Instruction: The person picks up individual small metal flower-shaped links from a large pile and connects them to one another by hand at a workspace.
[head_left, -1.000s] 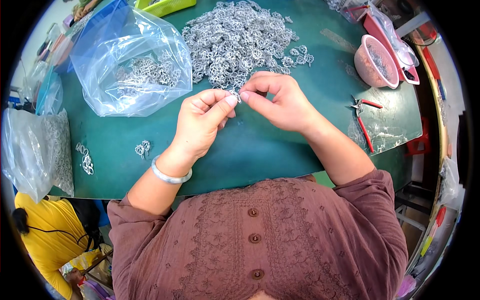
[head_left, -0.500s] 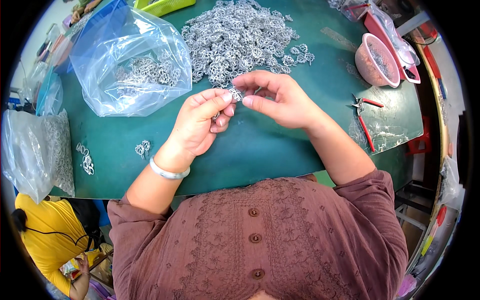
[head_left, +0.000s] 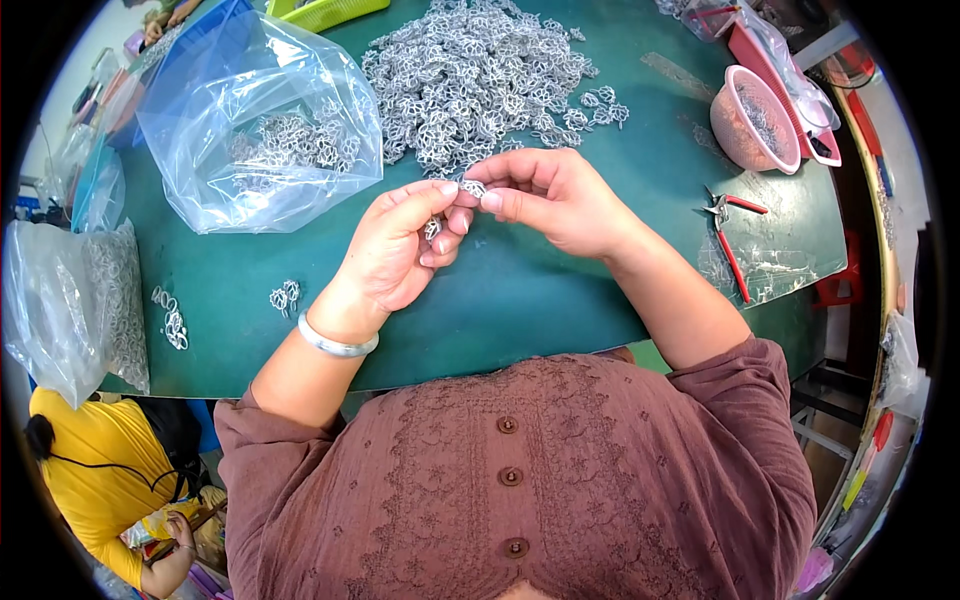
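Observation:
My left hand (head_left: 400, 245) and my right hand (head_left: 550, 195) meet above the green table (head_left: 520, 300), both pinching one small silver flower-shaped metal piece (head_left: 470, 188) between thumbs and fingertips. A second small silver piece (head_left: 433, 228) shows inside the curled fingers of my left hand. A silver bangle (head_left: 335, 343) sits on my left wrist. Just beyond the hands lies a large heap of the same silver pieces (head_left: 480, 75).
A clear plastic bag (head_left: 255, 120) with silver pieces lies at the left, another full bag (head_left: 75, 300) at the table's left edge. Loose pieces (head_left: 285, 296) lie near my left forearm. Red-handled pliers (head_left: 730, 235) and a pink bowl (head_left: 755, 120) are right. A person in yellow (head_left: 100, 480) sits below left.
Both hands have stayed together over the same spot, turning the small silver piece between the fingertips. The left fingers have curled in more.

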